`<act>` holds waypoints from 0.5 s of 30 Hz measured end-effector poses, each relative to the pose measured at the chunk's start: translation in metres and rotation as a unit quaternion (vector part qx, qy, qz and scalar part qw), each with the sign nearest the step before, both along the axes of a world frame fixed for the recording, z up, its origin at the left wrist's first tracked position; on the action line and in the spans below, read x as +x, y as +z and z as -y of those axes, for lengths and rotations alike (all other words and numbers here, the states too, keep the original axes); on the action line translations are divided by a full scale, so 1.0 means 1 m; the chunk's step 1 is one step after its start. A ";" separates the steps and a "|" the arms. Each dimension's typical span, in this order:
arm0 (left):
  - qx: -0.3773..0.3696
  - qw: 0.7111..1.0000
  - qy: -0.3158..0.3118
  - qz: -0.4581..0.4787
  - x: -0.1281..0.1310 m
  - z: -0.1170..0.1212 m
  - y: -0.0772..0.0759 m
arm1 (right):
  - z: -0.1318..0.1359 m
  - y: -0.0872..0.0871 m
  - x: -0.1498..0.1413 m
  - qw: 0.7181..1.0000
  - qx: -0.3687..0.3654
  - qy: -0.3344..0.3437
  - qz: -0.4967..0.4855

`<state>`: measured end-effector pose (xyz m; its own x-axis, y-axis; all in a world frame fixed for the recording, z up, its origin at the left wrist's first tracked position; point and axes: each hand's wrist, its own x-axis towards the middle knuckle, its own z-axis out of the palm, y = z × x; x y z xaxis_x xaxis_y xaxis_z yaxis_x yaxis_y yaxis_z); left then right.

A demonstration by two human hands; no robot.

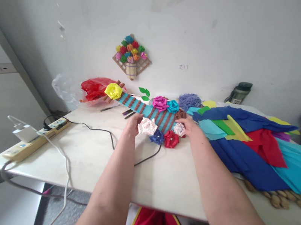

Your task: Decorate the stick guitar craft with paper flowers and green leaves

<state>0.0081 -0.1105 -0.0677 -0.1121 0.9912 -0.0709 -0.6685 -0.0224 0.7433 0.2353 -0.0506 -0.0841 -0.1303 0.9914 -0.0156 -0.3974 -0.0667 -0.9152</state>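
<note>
Steadying or positioning the guitar-shaped craft [162, 119] looks like the step in hand; it sits over the middle of the white table [85, 163], though whether its underside touches the tabletop cannot be told. Taking its body as the clock's centre, the neck points between nine and ten, ending by the yellow flower [113, 91], and the cloth pile [256, 140] lies at three. The left hand [134, 123] grasps the edge at eight, just beside the white flower [147, 127]; the right hand [187, 126] grips the edge at three, near the brown flower [180, 114], fingertips partly hidden. Both arms reach well forward, the left from seven, the right from between four and five. The next move probably calls for even, light pressure from both sides, sparing the flowers' soft-looking folds
</note>
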 end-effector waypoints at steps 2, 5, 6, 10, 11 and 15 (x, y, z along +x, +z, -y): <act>0.006 1.000 -0.007 -0.001 0.000 0.000 0.000 | 0.000 0.001 0.000 1.000 0.001 -0.001 -0.002; 0.018 1.000 -0.018 0.000 -0.002 -0.001 -0.001 | 0.000 0.002 0.000 1.000 -0.013 0.000 -0.003; 0.024 0.999 -0.022 -0.003 -0.003 -0.001 -0.002 | 0.001 0.002 0.000 1.000 -0.015 0.001 -0.004; 0.060 0.998 -0.009 -0.031 -0.004 -0.002 -0.004 | -0.001 0.001 0.000 1.000 -0.014 0.009 -0.010; 0.066 0.997 0.002 -0.041 -0.004 -0.001 -0.004 | -0.001 0.001 0.000 1.000 -0.013 0.012 -0.009; 0.074 0.995 0.023 -0.064 -0.006 0.000 -0.005 | -0.003 -0.001 0.000 1.000 -0.010 0.020 -0.002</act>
<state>0.0025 -0.1103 -0.0732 -0.1568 0.9832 0.0934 -0.5643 -0.1668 0.8085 0.2357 -0.0478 -0.0848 -0.1704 0.9847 -0.0359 -0.3970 -0.1020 -0.9121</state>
